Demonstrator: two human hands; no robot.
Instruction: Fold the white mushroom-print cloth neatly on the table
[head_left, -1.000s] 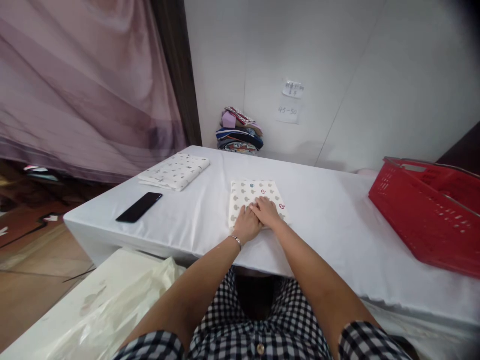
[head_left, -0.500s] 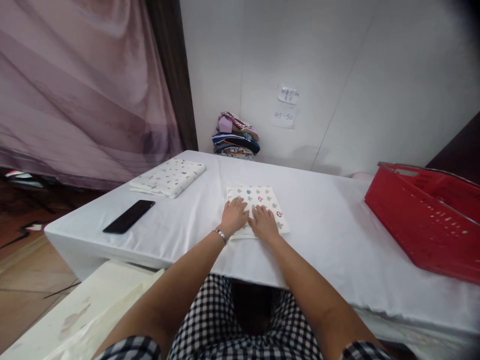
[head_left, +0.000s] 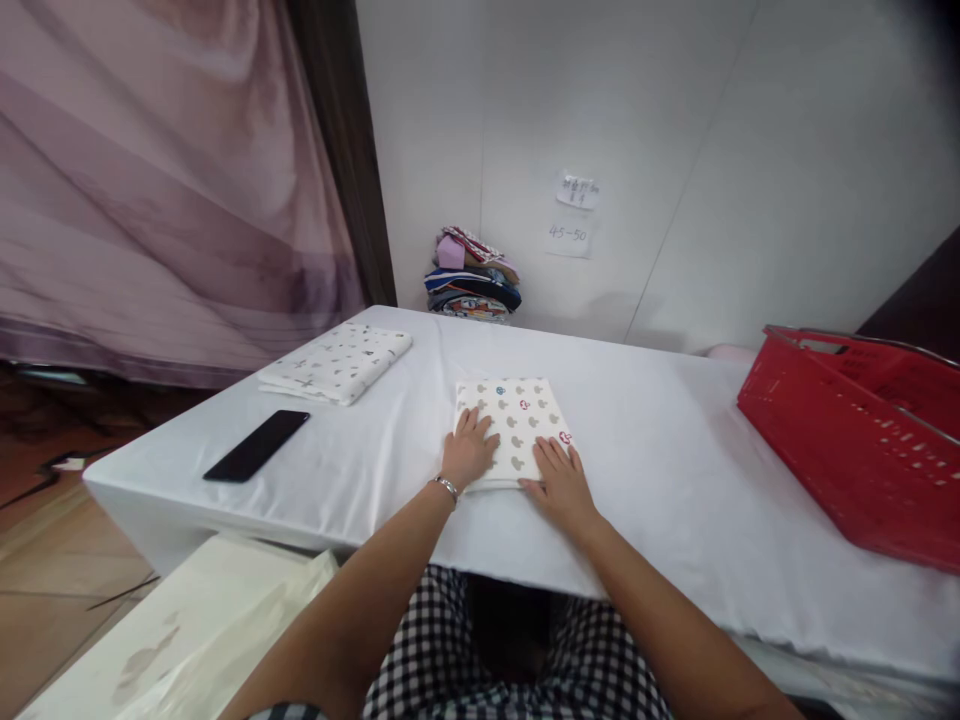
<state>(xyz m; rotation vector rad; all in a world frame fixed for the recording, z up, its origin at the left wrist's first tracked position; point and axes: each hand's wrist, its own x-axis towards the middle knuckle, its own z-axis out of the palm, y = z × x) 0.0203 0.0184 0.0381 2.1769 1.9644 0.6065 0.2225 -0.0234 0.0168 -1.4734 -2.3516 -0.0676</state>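
A folded cloth [head_left: 512,425] with small grey, red and blue shapes is laid flat on the table [head_left: 675,450], near the front edge and close to the middle. The table is covered with a white sheet.

The left hand [head_left: 468,452] is pressed flat on the left part of the folded cloth. Its fingers are spread out and nothing is gripped. A thin bracelet [head_left: 447,486] is worn on the left wrist. The right hand [head_left: 561,481] is laid flat too, at the near right corner of the cloth. Its fingers are stretched out, partly on the cloth and partly on the white sheet. Nothing is held in it either. The two hands are kept a little apart.

A second folded cloth [head_left: 337,360], white with tiny marks, is seen far to the left on the table. A black phone [head_left: 256,458] is placed just in front of it, near the left edge. A red basket [head_left: 862,440] is set on the right side, well apart from the hands. A pile of folded clothes [head_left: 472,275] is stacked by the wall behind the table. Two paper notes [head_left: 571,215] are stuck on the wall. A purple curtain [head_left: 165,180] is hung on the left. A checked shirt [head_left: 517,660] is worn by the person.
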